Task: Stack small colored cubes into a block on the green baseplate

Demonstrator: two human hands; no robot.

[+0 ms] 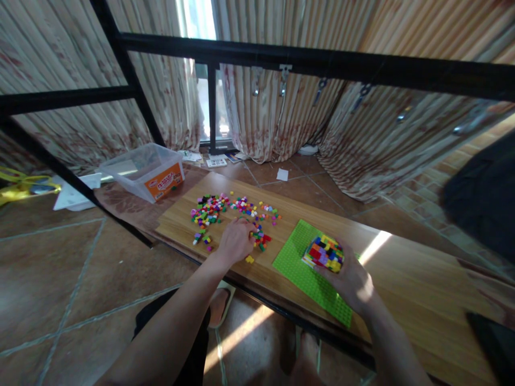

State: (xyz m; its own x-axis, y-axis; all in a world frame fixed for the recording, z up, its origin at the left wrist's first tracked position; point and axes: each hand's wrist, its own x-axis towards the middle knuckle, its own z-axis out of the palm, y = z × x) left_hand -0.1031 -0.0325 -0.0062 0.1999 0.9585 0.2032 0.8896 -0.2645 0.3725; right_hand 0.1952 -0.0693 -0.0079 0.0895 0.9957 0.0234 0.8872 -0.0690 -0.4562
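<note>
Head view. Left hand (236, 241) is at the near edge of the loose bricks (210, 210), fingers partly curled and pointing down; whether a brick is pinched cannot be told, as the fingertips are hidden. Right hand (354, 280) is half closed around the multicoloured brick block (324, 253), thumb on the near side, fingers at the far right. The block is over the green baseplate (295, 258), studded top visible; whether it bears on the plate is unclear. Plate and loose bricks lie on the wooden tabletop (406, 284); the clear bin (140, 174) stands beyond the bricks' far left.

Judgement: step in hand appears to be sorting or picking among bricks while the block is steadied. Taking a single brick calls for a narrow fingertip pinch that avoids scattering its neighbours, with the right grip kept firm.
</note>
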